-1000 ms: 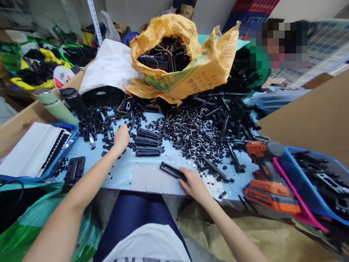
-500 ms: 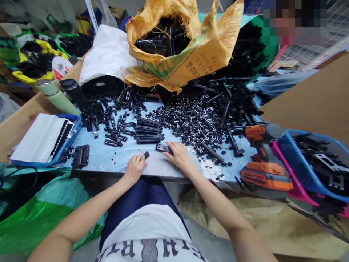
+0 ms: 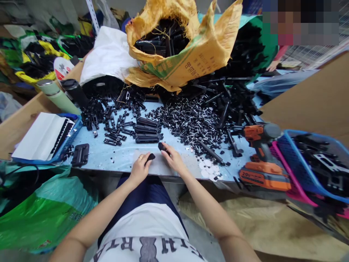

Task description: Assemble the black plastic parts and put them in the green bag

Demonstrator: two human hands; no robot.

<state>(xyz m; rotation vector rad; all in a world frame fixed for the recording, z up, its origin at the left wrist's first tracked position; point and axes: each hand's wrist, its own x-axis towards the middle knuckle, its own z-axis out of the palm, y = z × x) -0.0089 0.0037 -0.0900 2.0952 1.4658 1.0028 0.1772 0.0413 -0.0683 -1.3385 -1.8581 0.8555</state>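
Near the table's front edge, my left hand (image 3: 140,168) is closed on a small black plastic part (image 3: 150,157) that sticks out past the thumb and fingers. Just to its right, my right hand (image 3: 172,158) grips a dark plastic piece (image 3: 161,147), mostly covered by the fingers. The two pieces are apart. Behind my hands lies a stack of long black plastic parts (image 3: 148,130). A heap of small black knobs with metal pins (image 3: 191,120) spreads behind my right hand.
An orange cordless drill (image 3: 263,156) stands at right beside a blue basket (image 3: 289,140) of black parts. A torn yellow sack (image 3: 201,60) sits at the back. Bottles (image 3: 58,96) and a paper-filled basket (image 3: 77,127) are left. A co-worker's hand (image 3: 272,65) shows far right.
The right-hand piece has turned, so its toothed end no longer shows. My left hand has shifted slightly right and up, and its part is tilted differently. A co-worker's hand has appeared at back right.
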